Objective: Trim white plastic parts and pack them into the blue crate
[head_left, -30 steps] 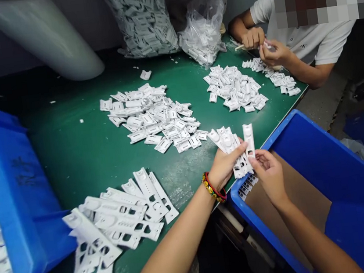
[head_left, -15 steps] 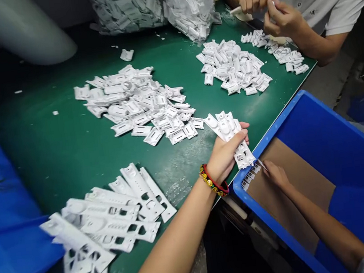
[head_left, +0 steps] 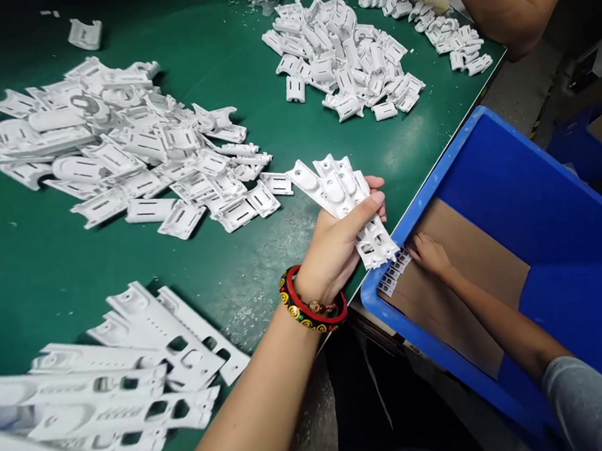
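My left hand [head_left: 336,239], with red and patterned bracelets at the wrist, is closed round a bundle of long white plastic parts [head_left: 337,188], just over the table edge. Inside the blue bin [head_left: 564,222], my right hand [head_left: 429,253] is at the near left corner, beside a short row of white parts [head_left: 393,273] standing along the wall on brown cardboard [head_left: 467,285]. Its fingertips are close together at the end of that row; whether they pinch a part is too small to tell.
On the green table [head_left: 261,259] lie a large pile of white parts [head_left: 142,142], a smaller pile [head_left: 346,59] and long white pieces [head_left: 102,396] at the lower left. Another person's arm [head_left: 504,3] rests at the far right edge, near more small parts [head_left: 441,25].
The view has shifted down and closer to the table. My right hand has moved up against the row at the bin wall; the thin white part it held no longer shows clearly.
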### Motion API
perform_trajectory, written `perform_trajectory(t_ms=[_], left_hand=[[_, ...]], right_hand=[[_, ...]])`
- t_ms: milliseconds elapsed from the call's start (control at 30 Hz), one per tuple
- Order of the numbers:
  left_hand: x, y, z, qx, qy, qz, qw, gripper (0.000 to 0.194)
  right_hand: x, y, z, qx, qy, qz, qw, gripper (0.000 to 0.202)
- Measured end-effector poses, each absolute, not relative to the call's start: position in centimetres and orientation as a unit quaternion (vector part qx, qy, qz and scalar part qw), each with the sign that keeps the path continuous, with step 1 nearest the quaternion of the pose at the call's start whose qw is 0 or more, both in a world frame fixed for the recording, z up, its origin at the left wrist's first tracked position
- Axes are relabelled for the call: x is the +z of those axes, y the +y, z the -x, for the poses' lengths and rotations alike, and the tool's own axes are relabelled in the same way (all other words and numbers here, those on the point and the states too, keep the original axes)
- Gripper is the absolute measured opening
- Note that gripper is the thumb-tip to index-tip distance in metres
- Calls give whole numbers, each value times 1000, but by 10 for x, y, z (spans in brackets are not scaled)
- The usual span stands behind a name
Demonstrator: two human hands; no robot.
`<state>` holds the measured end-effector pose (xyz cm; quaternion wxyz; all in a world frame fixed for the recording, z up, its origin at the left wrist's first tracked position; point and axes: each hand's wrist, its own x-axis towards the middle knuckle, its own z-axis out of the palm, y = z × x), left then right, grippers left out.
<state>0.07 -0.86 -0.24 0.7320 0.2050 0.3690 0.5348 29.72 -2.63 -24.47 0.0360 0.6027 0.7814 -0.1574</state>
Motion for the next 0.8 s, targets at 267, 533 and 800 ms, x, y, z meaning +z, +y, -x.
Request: perform_trajectory(t_ms=[267,533,800], left_hand=[[-5,-7,-1,538,361,-215,731,25],[-4,-7,-1,544,370,-219,721,17],[-8,-8,1,550,358,-222,721,26]], right_hand=[[-266,-26,-289,-161,750,-641,-24,13],[-265,-21,-277,-177,729,-657,-76,13],[-210,-29,-277,-178,670,-691,-202,16]])
